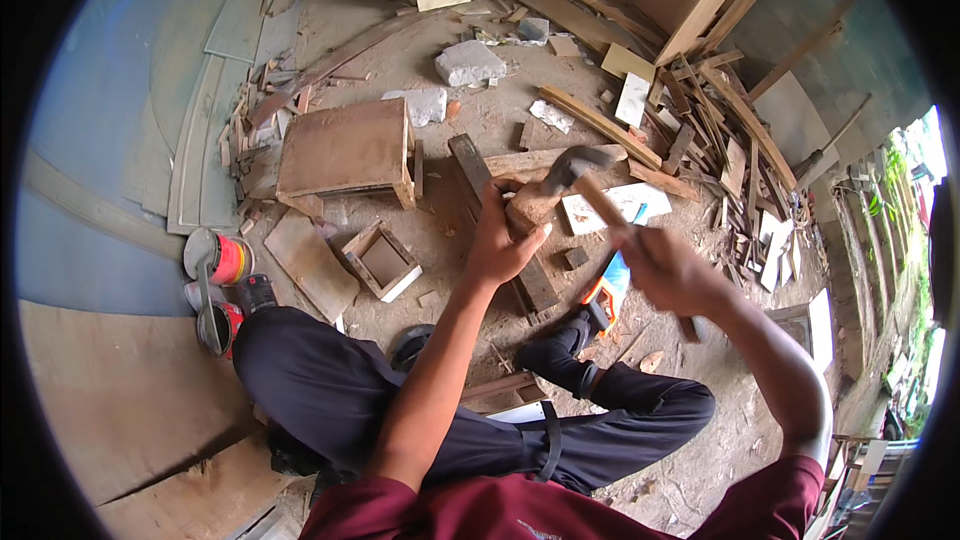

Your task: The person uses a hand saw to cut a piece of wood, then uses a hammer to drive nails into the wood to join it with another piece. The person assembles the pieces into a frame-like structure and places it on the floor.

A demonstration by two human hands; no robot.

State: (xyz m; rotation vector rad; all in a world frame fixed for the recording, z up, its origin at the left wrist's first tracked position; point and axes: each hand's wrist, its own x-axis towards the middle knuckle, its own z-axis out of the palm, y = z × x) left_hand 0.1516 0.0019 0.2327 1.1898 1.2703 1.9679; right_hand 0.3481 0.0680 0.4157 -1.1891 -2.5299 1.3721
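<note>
My left hand (505, 243) is wrapped round a brown, rough-looking block (533, 210), perhaps of wood, held up in front of me. My right hand (665, 265), a little blurred, grips a hammer (604, 206) by its wooden handle. The hammer's dark metal head is just above and right of the block; whether it touches cannot be told. Beneath my hands a dark wooden beam (545, 292) lies on the ground. A hand saw (610, 285) with a blue blade and orange handle rests by my foot, right of the beam.
Left of my hands stand a wooden box (345, 150) and a small open frame (383, 260). Two paint cans (232, 260) are by my knee. Scrap wood (740, 155) is heaped at right. Ahead lie a long plank (598, 128) and a pale stone block (470, 63).
</note>
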